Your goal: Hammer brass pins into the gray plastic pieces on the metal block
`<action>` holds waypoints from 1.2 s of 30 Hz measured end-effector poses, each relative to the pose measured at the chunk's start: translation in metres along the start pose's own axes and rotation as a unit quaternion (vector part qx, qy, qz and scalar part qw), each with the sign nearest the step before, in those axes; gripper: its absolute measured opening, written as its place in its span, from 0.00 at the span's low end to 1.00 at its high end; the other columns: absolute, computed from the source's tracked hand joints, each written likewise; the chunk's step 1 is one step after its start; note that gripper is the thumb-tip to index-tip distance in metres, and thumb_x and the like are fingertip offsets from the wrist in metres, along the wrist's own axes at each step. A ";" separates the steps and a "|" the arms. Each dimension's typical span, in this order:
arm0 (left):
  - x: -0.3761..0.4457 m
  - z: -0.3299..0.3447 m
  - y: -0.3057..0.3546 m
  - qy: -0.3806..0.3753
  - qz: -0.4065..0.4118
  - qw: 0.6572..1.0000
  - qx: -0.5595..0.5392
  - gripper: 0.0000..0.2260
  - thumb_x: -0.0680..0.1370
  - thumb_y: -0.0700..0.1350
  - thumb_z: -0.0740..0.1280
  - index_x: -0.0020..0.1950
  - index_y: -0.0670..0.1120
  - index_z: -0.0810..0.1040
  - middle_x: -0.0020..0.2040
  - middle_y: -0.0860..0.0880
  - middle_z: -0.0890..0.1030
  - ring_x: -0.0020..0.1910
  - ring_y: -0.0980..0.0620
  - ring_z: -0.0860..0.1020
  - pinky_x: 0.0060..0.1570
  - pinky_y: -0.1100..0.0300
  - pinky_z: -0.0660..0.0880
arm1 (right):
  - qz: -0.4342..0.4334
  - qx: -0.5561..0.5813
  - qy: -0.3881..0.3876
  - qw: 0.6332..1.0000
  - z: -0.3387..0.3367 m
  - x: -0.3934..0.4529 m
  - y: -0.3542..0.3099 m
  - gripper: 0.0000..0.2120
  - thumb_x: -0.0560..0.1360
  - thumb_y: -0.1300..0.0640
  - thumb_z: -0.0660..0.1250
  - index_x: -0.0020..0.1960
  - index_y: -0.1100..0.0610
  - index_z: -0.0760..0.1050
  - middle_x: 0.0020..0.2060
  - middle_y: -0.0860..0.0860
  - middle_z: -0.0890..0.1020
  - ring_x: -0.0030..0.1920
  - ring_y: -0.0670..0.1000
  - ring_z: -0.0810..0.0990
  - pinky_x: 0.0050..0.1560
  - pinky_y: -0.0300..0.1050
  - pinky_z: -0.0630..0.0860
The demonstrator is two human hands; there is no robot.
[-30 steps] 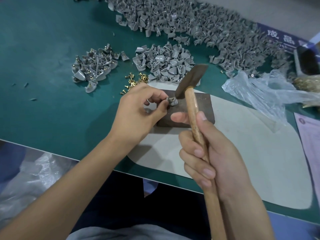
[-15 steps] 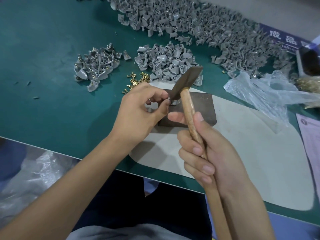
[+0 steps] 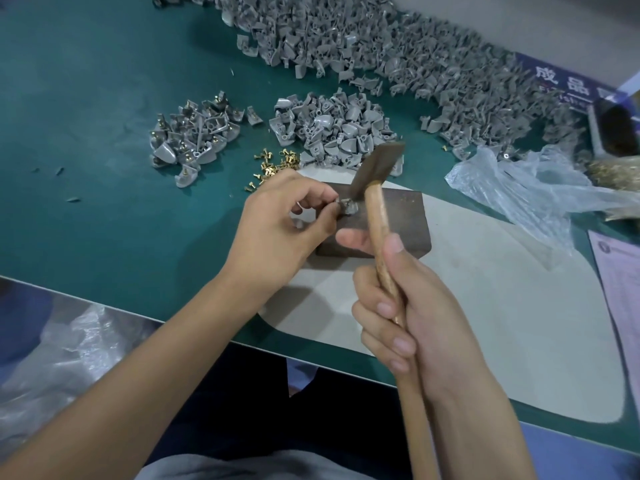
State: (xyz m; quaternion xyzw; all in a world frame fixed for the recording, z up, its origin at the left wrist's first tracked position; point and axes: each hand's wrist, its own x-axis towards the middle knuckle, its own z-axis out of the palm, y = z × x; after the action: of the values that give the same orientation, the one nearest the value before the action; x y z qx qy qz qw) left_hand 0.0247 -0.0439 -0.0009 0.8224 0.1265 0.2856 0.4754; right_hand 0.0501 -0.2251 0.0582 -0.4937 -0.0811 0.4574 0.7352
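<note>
While the left hand (image 3: 273, 226) kept pinching the small gray plastic piece (image 3: 347, 206) against the far left part of the metal block (image 3: 398, 220), the hammer (image 3: 379, 168) had dropped from its raised position a second before, its head now just above the piece. That suggested a strike in progress on this pin, which was too small to make out. The right hand (image 3: 415, 306) had its grip wrapped around the smooth wooden handle. The block was dark, flat and dull, resting on a pale mat on the green worktop (image 3: 104, 98). Beyond it lay loose brass pins (image 3: 273, 164), shiny and short, and heaps of curved gray pieces (image 3: 332, 129); crinkled clear plastic (image 3: 526, 188) lay to the right.
</note>
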 end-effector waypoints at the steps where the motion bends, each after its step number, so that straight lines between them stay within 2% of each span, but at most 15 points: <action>1: 0.000 0.000 0.000 0.000 0.000 1.000 -0.003 0.02 0.77 0.39 0.75 0.49 0.45 0.84 0.45 0.48 0.80 0.45 0.53 0.77 0.46 0.65 0.72 | 0.012 -0.007 0.004 1.000 -0.001 0.000 -0.002 0.22 0.82 0.42 0.61 0.64 0.58 0.80 0.28 0.48 0.65 0.18 0.41 0.59 0.17 0.32 0.60; 6: 0.000 0.000 0.001 0.005 0.001 1.000 0.014 0.03 0.77 0.40 0.75 0.49 0.47 0.85 0.45 0.50 0.81 0.45 0.55 0.77 0.46 0.66 0.72 | -0.019 0.010 -0.027 0.999 0.001 -0.004 -0.008 0.22 0.82 0.42 0.60 0.65 0.57 0.80 0.27 0.47 0.65 0.18 0.40 0.60 0.17 0.31 0.61; 11: -0.001 0.000 0.002 0.006 0.001 1.000 0.000 0.03 0.77 0.39 0.74 0.49 0.46 0.85 0.45 0.49 0.80 0.44 0.58 0.76 0.45 0.68 0.70 | 0.011 -0.014 -0.018 1.000 -0.005 -0.002 -0.009 0.22 0.83 0.42 0.60 0.65 0.58 0.80 0.28 0.47 0.64 0.18 0.40 0.59 0.18 0.31 0.61; 14: 0.001 -0.001 0.001 0.002 -0.002 1.000 0.017 0.03 0.78 0.41 0.74 0.49 0.47 0.85 0.46 0.51 0.81 0.46 0.57 0.77 0.46 0.68 0.69 | -0.011 0.000 -0.038 0.999 -0.007 -0.002 -0.007 0.23 0.82 0.42 0.60 0.65 0.56 0.80 0.27 0.46 0.65 0.18 0.40 0.60 0.18 0.31 0.61; 18: 0.000 -0.002 0.001 -0.001 -0.004 1.000 -0.003 0.03 0.77 0.39 0.74 0.49 0.45 0.85 0.45 0.48 0.80 0.45 0.53 0.77 0.46 0.67 0.69 | 0.030 -0.056 -0.028 0.998 -0.012 -0.004 -0.007 0.23 0.83 0.41 0.60 0.65 0.56 0.80 0.28 0.47 0.64 0.18 0.40 0.59 0.19 0.31 0.61; 21: 0.000 -0.001 0.001 -0.003 -0.005 1.000 0.009 0.02 0.78 0.41 0.74 0.49 0.47 0.85 0.46 0.51 0.81 0.46 0.55 0.77 0.45 0.68 0.69 | -0.001 -0.031 -0.046 0.998 -0.008 -0.004 -0.006 0.24 0.82 0.40 0.61 0.66 0.56 0.80 0.27 0.46 0.65 0.18 0.40 0.60 0.19 0.31 0.62; 25: 0.000 -0.001 0.000 0.003 0.000 1.000 -0.008 0.02 0.77 0.38 0.75 0.48 0.44 0.85 0.45 0.48 0.80 0.44 0.55 0.76 0.44 0.66 0.71 | 0.030 -0.051 -0.020 0.998 -0.008 -0.004 -0.007 0.23 0.82 0.40 0.61 0.65 0.55 0.81 0.28 0.47 0.65 0.18 0.41 0.59 0.19 0.32 0.61; 28: 0.000 0.000 0.000 0.004 0.009 1.000 0.005 0.02 0.77 0.39 0.75 0.49 0.44 0.85 0.45 0.48 0.81 0.45 0.54 0.77 0.45 0.66 0.71 | 0.002 -0.054 -0.041 0.998 -0.005 -0.005 -0.008 0.24 0.82 0.40 0.62 0.68 0.54 0.80 0.27 0.46 0.65 0.18 0.40 0.59 0.19 0.31 0.62; 32: -0.001 0.001 0.000 0.013 -0.008 1.000 -0.024 0.03 0.77 0.38 0.75 0.48 0.45 0.85 0.45 0.48 0.79 0.44 0.56 0.75 0.41 0.65 0.72 | 0.011 -0.051 0.006 0.999 -0.005 -0.002 -0.006 0.22 0.82 0.41 0.61 0.65 0.54 0.82 0.28 0.47 0.64 0.18 0.41 0.59 0.19 0.32 0.61; 36: 0.000 0.001 0.000 0.004 0.002 1.000 0.000 0.03 0.77 0.39 0.75 0.49 0.46 0.84 0.45 0.50 0.80 0.44 0.56 0.76 0.44 0.66 0.71 | -0.007 -0.049 -0.013 0.999 -0.004 -0.003 -0.007 0.23 0.80 0.41 0.62 0.66 0.55 0.81 0.27 0.47 0.65 0.18 0.41 0.59 0.19 0.31 0.62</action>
State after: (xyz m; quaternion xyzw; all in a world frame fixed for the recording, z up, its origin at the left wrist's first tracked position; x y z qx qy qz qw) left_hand 0.0255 -0.0443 -0.0015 0.8213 0.1269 0.2898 0.4748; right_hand 0.0546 -0.2308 0.0634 -0.5226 -0.1168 0.4544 0.7119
